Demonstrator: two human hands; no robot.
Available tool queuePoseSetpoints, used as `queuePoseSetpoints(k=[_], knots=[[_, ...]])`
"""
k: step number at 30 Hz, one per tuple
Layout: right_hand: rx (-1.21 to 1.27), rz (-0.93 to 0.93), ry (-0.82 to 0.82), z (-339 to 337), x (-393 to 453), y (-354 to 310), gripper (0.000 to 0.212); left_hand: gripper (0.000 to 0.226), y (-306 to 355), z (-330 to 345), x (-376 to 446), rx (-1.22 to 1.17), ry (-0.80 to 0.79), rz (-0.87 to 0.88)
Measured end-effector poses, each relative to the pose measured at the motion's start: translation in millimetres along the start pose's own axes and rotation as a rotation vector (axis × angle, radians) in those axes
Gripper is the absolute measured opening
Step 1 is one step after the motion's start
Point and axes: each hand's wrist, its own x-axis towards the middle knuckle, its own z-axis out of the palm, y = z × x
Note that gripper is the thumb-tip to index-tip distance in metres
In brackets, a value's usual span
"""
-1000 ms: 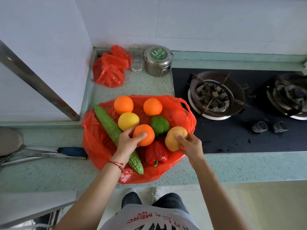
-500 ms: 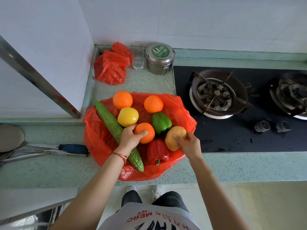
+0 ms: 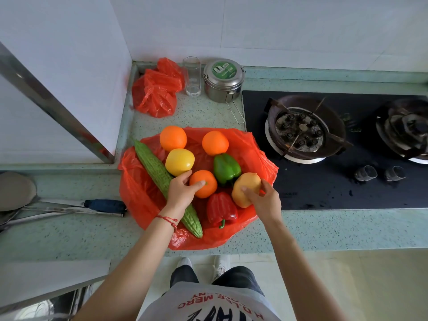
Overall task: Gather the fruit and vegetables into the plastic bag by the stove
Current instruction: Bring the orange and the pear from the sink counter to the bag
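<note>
A red plastic bag [image 3: 139, 195] lies spread open on the counter left of the stove, with the produce on it. My left hand [image 3: 179, 193] grips an orange [image 3: 207, 185] at the bag's middle. My right hand [image 3: 265, 200] holds a pale yellow mango [image 3: 245, 186] at the bag's right edge. Around them lie two more oranges [image 3: 173, 137] [image 3: 215, 142], a yellow fruit [image 3: 179, 161], a green pepper [image 3: 225, 168], a red pepper [image 3: 221, 210] and a long bitter gourd [image 3: 157, 170].
A second crumpled red bag [image 3: 155, 89], a glass [image 3: 191, 76] and a steel lidded pot [image 3: 224, 81] stand at the back. The black gas stove [image 3: 324, 181] with two burners lies right. A knife [image 3: 102, 206] rests on the counter at left.
Both hands stay on the same fruit and have barely moved. The view has shifted slightly.
</note>
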Motion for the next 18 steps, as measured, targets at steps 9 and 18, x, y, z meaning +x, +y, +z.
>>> queuePoseSetpoints(k=[9, 18], knots=[[0.053, -0.034, 0.060, -5, -12, -4, 0.062, 0.050, -1, -10, -11, -0.196, 0.008, 0.022], [0.054, -0.091, 0.118, -5, -37, -12, 0.051, 0.044, -1, -27, -25, -0.105, -0.018, 0.160]])
